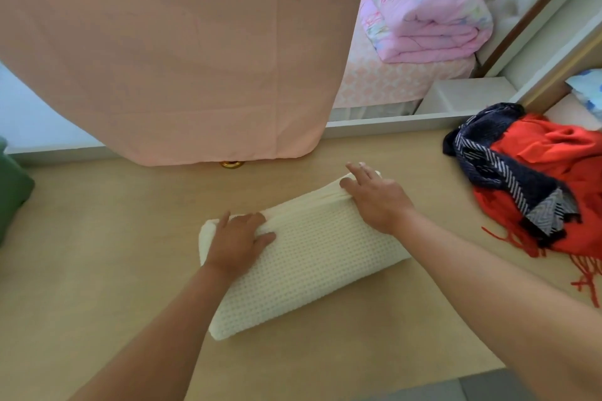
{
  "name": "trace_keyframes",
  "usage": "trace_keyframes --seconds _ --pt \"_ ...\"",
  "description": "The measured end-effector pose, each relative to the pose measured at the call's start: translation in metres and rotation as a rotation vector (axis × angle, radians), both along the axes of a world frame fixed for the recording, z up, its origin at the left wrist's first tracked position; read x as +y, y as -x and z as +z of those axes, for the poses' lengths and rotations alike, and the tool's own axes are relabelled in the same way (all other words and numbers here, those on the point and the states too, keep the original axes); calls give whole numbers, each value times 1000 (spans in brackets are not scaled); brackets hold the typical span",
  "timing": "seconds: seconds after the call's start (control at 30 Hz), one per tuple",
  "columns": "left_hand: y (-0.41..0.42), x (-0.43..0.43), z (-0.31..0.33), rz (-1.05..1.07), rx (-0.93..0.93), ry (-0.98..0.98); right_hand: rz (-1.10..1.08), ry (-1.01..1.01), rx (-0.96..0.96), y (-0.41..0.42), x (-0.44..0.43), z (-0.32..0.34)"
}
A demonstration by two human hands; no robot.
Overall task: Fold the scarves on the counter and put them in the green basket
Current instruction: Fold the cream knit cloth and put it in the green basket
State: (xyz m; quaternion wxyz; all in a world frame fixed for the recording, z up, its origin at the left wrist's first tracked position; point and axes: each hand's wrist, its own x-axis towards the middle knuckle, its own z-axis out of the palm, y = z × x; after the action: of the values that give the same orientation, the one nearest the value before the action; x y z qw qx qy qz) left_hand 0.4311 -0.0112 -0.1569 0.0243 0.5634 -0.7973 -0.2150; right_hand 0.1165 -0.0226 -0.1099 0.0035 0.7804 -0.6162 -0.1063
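A cream waffle-knit scarf lies folded into a thick oblong in the middle of the wooden counter. My left hand sits on its left end, fingers curled over the far edge and gathering the cloth. My right hand presses on the far right end with fingers straight, and pleats run between the two hands. A red fringed scarf and a navy striped scarf lie in a loose heap at the right. The green basket shows only partly at the left edge.
A pink cloth hangs down over the back of the counter, with a brass knob under its hem. Beyond the counter's white rim stands a bed with a folded pink quilt. The counter's front edge is at bottom right.
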Motion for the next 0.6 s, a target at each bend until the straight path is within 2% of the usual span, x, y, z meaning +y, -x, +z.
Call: trace_keyframes --seconds 0.1,0.17,0.27,0.3,0.37,0.47,0.53,0.6 --pt "0 -10 7 123 97 -52 29 34 28 -2 -24 -4" --pt "1 -15 9 197 108 -73 38 61 141 -5 -37 -9" --pt "11 -22 13 280 91 -55 -92 132 310 -12 -52 -17" --pt "18 -22 14 296 69 -34 -164 144 306 -16 -52 -18" --pt "32 -18 15 290 3 112 -301 189 150 -28 -45 -23" --pt "44 -11 13 34 30 395 -456 292 -201 -46 -28 -32" --pt "45 -6 6 -211 99 399 -539 210 -293 -59 -13 -39" --pt "43 -4 1 -339 37 276 -511 -8 -303 -66 -5 -45"
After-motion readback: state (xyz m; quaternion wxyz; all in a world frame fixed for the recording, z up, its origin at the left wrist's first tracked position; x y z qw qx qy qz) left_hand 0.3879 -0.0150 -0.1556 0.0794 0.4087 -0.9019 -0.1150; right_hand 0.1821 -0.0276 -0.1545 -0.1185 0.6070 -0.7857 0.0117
